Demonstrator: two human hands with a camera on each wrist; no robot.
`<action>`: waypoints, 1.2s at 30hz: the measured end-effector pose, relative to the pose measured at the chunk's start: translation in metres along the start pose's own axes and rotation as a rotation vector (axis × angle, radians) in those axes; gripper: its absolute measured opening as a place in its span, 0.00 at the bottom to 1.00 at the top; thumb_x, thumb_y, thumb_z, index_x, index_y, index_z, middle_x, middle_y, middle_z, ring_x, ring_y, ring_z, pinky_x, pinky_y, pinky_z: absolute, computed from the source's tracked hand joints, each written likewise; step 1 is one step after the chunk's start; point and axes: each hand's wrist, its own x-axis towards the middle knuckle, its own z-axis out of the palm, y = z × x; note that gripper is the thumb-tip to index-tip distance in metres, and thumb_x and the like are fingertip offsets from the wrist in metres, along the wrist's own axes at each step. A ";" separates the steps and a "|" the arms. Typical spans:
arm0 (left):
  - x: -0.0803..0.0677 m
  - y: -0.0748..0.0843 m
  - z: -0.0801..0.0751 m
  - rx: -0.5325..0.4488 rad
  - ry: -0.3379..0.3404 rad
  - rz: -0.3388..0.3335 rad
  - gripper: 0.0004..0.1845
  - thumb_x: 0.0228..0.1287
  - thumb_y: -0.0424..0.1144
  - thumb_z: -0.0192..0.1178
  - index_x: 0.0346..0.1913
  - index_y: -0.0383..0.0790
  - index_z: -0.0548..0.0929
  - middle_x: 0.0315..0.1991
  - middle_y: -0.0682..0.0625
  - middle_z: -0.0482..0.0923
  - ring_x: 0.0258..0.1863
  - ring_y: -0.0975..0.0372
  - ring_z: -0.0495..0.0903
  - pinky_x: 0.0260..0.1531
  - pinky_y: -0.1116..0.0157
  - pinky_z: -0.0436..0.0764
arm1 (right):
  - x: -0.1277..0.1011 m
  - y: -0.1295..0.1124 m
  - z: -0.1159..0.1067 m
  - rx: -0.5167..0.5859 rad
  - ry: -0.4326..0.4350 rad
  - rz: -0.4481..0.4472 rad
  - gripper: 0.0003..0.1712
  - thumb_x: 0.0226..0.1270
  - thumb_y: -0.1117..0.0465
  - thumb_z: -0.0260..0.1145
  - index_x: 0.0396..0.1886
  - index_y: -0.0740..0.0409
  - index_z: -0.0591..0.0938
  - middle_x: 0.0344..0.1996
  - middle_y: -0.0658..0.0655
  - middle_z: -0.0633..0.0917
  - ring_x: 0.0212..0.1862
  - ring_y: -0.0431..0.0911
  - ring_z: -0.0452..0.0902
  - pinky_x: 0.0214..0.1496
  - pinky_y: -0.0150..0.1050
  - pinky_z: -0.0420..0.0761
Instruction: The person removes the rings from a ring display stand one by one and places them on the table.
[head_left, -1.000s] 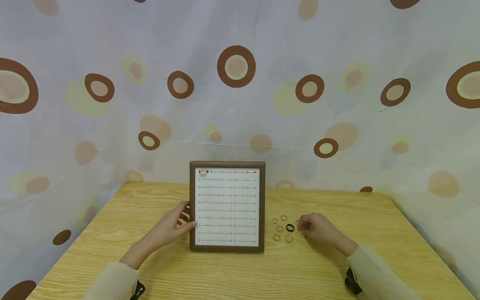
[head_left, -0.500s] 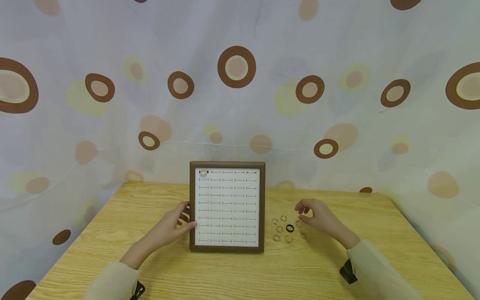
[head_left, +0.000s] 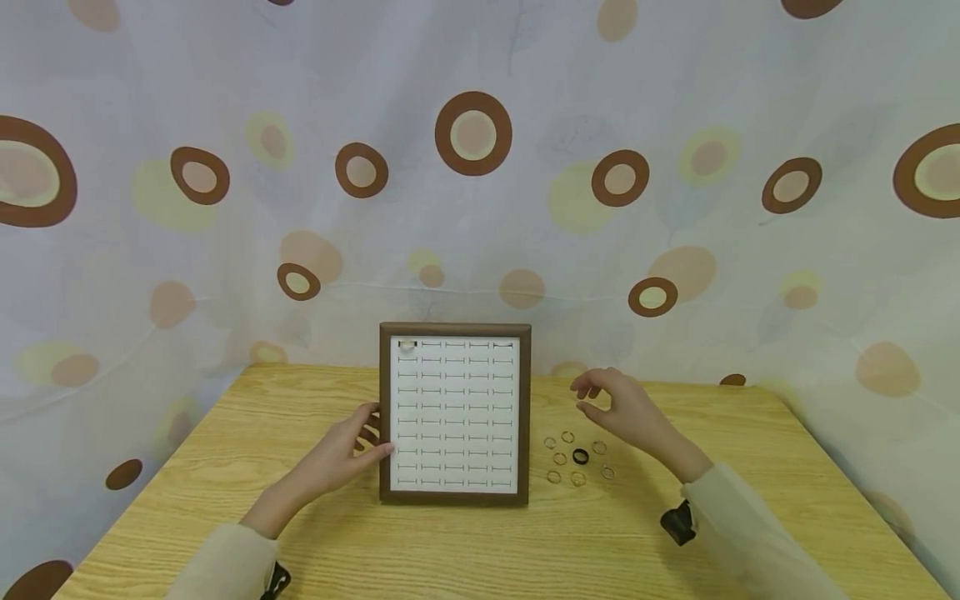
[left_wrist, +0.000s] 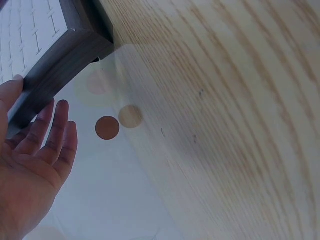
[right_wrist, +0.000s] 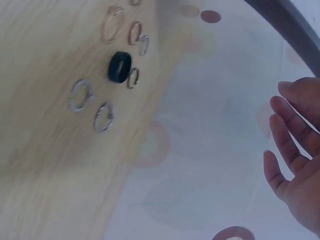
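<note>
A ring display board (head_left: pixel 454 417) stands upright in a brown frame, with rows of slots in its white face. One ring (head_left: pixel 407 345) sits in the top left slot. My left hand (head_left: pixel 347 450) grips the frame's left side, thumb on the front and fingers behind; in the left wrist view the hand (left_wrist: pixel 37 160) is at the dark frame edge (left_wrist: pixel 60 62). My right hand (head_left: pixel 626 414) is raised beyond the loose rings, its fingers loosely bent and the thumb apart, nothing visible between them. Among those rings lies a wide black ring (head_left: pixel 581 457).
Several thin rings, such as a gold-coloured ring (head_left: pixel 578 479) and a silvery ring (right_wrist: pixel 104 117), lie right of the board on the wooden table (head_left: pixel 450 550). A patterned curtain (head_left: pixel 480 225) hangs behind the table and along its sides.
My right hand has risen from the rings and moved up and left toward the board, its fingers loosening. The rightmost ring, hidden before, now shows on the table. My left hand has stayed put.
</note>
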 end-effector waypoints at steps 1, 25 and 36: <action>0.000 0.000 0.000 0.001 -0.001 0.001 0.30 0.62 0.46 0.58 0.61 0.33 0.62 0.46 0.45 0.76 0.40 0.60 0.79 0.38 0.64 0.78 | 0.002 -0.003 -0.001 -0.002 0.006 -0.012 0.12 0.54 0.69 0.67 0.38 0.57 0.79 0.31 0.52 0.82 0.35 0.46 0.74 0.41 0.42 0.74; 0.000 -0.002 0.001 -0.016 0.009 -0.001 0.30 0.61 0.46 0.59 0.61 0.34 0.63 0.45 0.45 0.76 0.40 0.60 0.79 0.38 0.59 0.78 | 0.054 -0.069 0.010 -0.015 0.096 -0.287 0.10 0.52 0.69 0.68 0.36 0.60 0.81 0.32 0.52 0.83 0.35 0.43 0.75 0.40 0.37 0.74; 0.000 -0.003 0.002 -0.008 0.009 -0.002 0.30 0.62 0.46 0.58 0.61 0.34 0.63 0.45 0.46 0.76 0.40 0.60 0.79 0.38 0.61 0.78 | 0.079 -0.099 0.021 -0.072 0.051 -0.297 0.11 0.52 0.66 0.68 0.37 0.57 0.80 0.33 0.50 0.84 0.37 0.43 0.75 0.42 0.37 0.72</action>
